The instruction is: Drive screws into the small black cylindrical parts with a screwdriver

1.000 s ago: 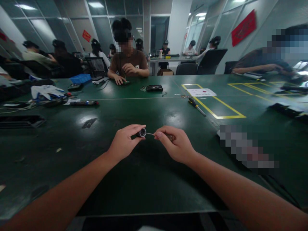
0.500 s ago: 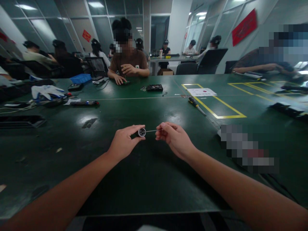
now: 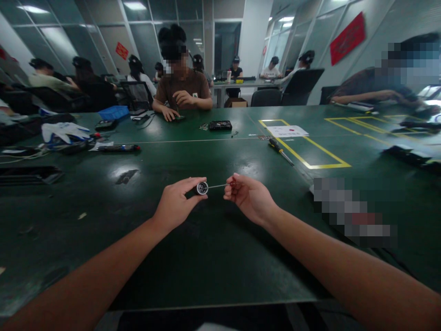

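Cylinder (image 3: 202,188): hanging above the table (image 3: 213,257), open end facing the camera. Left hand (image 3: 177,197): pinching it between thumb and fingers. Driver (image 3: 217,186): reaching into the mouth; work apparently proceeding, inner parts sitting inside, remainder not showing. Right hand (image 3: 251,195): curling loosely, gripping the driver. Screwdriver (image 3: 275,146): lying beyond, unused.

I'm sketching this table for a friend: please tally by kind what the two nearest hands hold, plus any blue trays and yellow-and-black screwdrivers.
Round open-ended cylinder, left fingers: 1
Thin-shafted tool, probably a screwdriver, right fingers: 1
Blue tray: 1
Yellow-and-black screwdriver: 1
Total: 4
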Demonstrator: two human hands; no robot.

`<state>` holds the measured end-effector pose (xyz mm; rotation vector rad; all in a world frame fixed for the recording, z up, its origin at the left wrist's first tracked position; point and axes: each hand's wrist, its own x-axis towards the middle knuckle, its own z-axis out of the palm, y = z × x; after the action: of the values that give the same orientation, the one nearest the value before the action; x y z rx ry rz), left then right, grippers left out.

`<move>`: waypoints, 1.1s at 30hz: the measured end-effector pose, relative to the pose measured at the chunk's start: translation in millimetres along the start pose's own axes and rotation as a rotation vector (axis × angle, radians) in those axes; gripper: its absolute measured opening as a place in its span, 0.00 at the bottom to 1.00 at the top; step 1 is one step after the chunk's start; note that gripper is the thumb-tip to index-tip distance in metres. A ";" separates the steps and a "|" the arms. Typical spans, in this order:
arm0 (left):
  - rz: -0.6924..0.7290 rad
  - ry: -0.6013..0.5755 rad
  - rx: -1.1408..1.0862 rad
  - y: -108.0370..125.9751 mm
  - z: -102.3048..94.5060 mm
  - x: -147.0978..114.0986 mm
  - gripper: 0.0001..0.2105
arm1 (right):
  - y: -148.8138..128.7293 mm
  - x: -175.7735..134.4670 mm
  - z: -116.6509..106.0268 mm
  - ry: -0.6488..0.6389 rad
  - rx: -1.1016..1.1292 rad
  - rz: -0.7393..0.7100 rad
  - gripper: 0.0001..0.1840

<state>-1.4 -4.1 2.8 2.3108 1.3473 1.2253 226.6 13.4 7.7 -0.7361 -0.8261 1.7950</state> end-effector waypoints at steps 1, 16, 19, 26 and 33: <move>0.004 -0.001 0.003 0.6 -0.2 0.1 0.19 | 0.0 -0.8 0.7 -0.006 -0.031 -0.046 0.11; -0.020 0.019 0.068 3.6 -3.6 0.6 0.18 | -2.0 -19.6 9.2 -0.118 -0.625 -0.377 0.09; -0.042 0.034 0.070 3.4 -3.6 0.1 0.17 | 0.4 -16.9 9.1 -0.126 -0.462 -0.307 0.08; -0.066 0.052 0.023 2.8 -2.9 -0.6 0.16 | 3.0 -9.6 9.1 -0.112 -0.122 -0.109 0.08; -0.045 0.067 0.016 2.7 -3.7 -0.3 0.15 | -0.4 -6.8 6.4 -0.103 -0.042 0.012 0.06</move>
<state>-2.5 -6.7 6.5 2.2562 1.4282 1.2929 224.1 5.8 12.5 -0.6815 -0.9322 1.8432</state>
